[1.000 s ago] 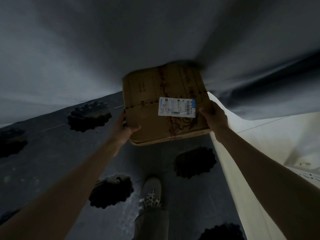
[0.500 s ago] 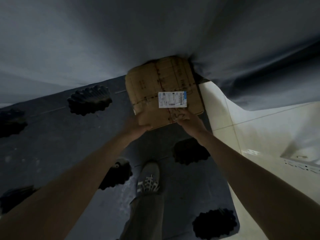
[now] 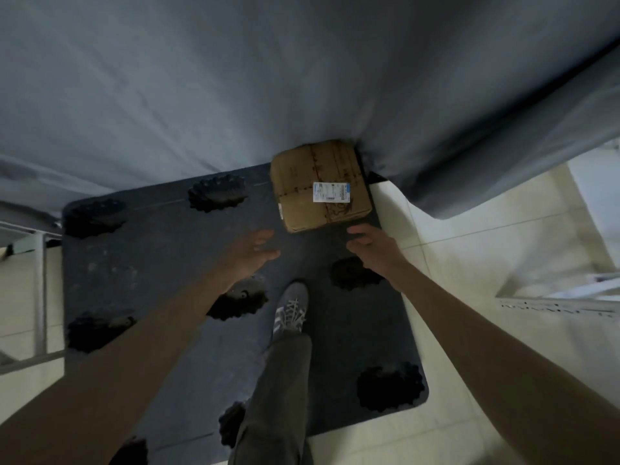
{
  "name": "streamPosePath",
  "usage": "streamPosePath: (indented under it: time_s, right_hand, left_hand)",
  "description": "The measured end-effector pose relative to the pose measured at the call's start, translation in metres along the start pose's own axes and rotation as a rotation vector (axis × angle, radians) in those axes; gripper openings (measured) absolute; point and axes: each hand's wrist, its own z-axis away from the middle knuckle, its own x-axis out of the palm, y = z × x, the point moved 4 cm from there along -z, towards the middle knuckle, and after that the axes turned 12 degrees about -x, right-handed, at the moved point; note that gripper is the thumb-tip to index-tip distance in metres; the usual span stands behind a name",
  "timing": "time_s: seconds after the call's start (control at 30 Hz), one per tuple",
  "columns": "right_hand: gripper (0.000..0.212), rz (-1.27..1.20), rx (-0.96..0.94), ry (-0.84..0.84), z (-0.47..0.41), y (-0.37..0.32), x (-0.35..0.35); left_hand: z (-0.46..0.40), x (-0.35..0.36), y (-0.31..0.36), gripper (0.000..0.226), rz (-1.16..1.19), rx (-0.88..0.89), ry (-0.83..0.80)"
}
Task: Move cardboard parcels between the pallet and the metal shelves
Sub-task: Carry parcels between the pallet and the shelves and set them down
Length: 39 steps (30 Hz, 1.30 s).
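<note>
- I am watching both hands hovering with fingers spread and loosely curled, gripping nothing: left hand (image 3: 252,251), right hand (image 3: 374,245).
- The cardboard box (image 3: 320,184) is lying just beyond them on the dark pallet's (image 3: 161,250) far right corner, against a grey curtain (image 3: 235,78).
- One shoe (image 3: 291,310) is standing on the pallet.

Brown cardboard parcel (image 3: 320,184), white label (image 3: 330,192); dark grey pallet (image 3: 161,250); grey-blue curtain (image 3: 235,78); cream floor tiles (image 3: 486,250).
</note>
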Motion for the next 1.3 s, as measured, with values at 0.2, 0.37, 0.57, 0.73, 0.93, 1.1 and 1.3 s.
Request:
streamPosePath:
  time_s: [0.2, 0.37, 0.57, 0.73, 0.93, 1.1, 1.3]
  right_hand:
    - [0.027, 0.05, -0.147, 0.015, 0.136, -0.075, 0.013]
    - [0.03, 0.123, -0.336, -0.002, 0.253, -0.148, 0.04]
    - [0.03, 0.24, -0.486, -0.163, 0.346, -0.242, 0.107]
    - [0.029, 0.317, -0.599, -0.257, 0.389, -0.327, 0.173]
    - [0.026, 0.331, -0.715, -0.373, 0.423, -0.408, 0.278]
    - [0.026, 0.308, -0.774, -0.434, 0.454, -0.465, 0.4]
    - [0.025, 0.356, -0.814, -0.548, 0.512, -0.527, 0.572]
  left_hand:
    - [0.169, -0.028, -0.034, 0.056, 0.021, 0.086, 0.031]
    - [0.303, -0.061, -0.078, 0.05, 0.008, 0.179, 0.119]
    - [0.422, -0.127, -0.144, 0.045, -0.057, 0.172, 0.159]
    - [0.505, -0.199, -0.197, 0.038, 0.043, 0.168, 0.3]
    - [0.581, -0.281, -0.286, 0.04, 0.102, 0.148, 0.466]
    - [0.621, -0.35, -0.39, 0.044, 0.047, 0.087, 0.539]
    - [0.687, -0.438, -0.55, 0.045, 0.068, -0.01, 0.623]
